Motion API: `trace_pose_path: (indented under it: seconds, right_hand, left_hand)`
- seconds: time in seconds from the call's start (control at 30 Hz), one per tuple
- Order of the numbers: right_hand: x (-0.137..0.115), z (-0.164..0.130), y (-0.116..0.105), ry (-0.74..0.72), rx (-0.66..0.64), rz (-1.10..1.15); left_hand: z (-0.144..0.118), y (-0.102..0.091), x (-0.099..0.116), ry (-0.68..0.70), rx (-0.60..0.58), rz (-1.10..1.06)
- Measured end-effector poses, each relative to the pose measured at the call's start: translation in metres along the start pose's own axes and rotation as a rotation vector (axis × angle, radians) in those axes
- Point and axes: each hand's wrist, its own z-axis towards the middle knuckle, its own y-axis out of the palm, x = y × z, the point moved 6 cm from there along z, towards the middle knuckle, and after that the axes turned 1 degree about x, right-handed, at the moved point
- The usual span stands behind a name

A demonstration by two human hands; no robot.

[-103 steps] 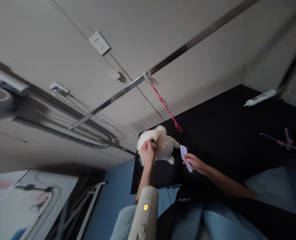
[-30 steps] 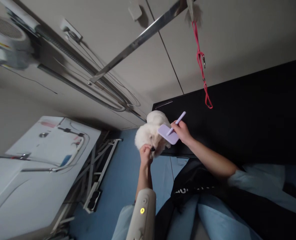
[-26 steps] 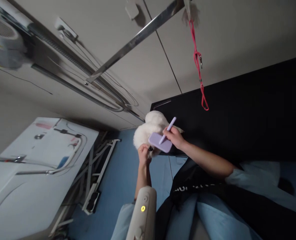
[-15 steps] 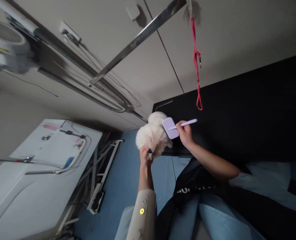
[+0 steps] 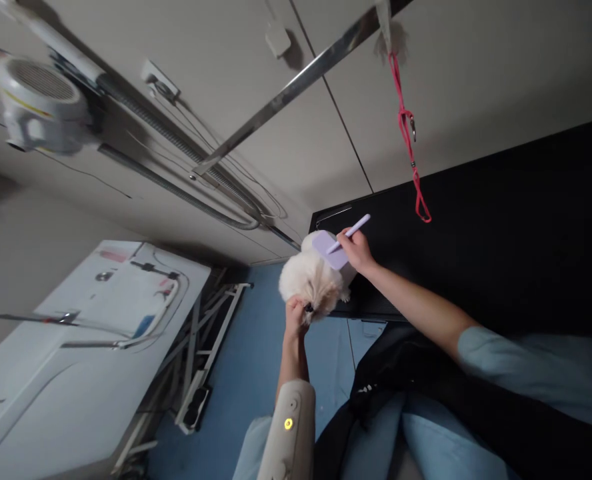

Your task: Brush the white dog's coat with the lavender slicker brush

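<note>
A fluffy white dog (image 5: 299,273) is at the near left end of the black grooming table (image 5: 476,233), its head over the edge. My left hand (image 5: 295,316) is closed on the dog's muzzle, close to the dark nose; part of the fingers is hidden behind the fur. In my right hand (image 5: 358,251) is a lavender slicker brush (image 5: 332,251), gripped by its handle. The brush's flat back faces up and its head lies against the fur behind the dog's head. The pin side is out of sight.
Over the table, a pink grooming loop (image 5: 405,127) hangs from a metal bar (image 5: 296,87). A dryer (image 5: 46,93) with grey hoses (image 5: 176,190) is mounted on the wall. To the left stands a white tub (image 5: 91,387) with a folding frame (image 5: 216,340), on a blue floor (image 5: 249,333).
My right hand has moved left and slightly up, bringing the brush from beside the dog onto its fur, with the handle tilted more steeply. My left hand still holds the muzzle. The view has shifted slightly.
</note>
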Motion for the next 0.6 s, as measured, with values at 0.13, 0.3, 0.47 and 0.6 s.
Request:
trace_pose_path:
  seconds: [0.13, 0.3, 0.47, 0.6]
  right_hand:
    - [-0.012, 0.014, 0.017, 0.022, -0.176, -0.16]
    - [-0.033, 0.022, 0.015, -0.105, -0.105, -0.17]
    - [-0.036, 0.025, 0.015, -0.128, -0.128, -0.295]
    - [-0.038, 0.027, 0.022, -0.133, -0.246, -0.336]
  left_hand:
    - [0.0, 0.004, 0.001, -0.046, -0.019, -0.025]
    - [0.0, 0.009, 0.007, -0.065, -0.038, -0.039]
    - [-0.001, 0.018, 0.015, -0.074, -0.063, -0.059]
    - [-0.002, 0.023, 0.02, -0.07, -0.056, -0.072]
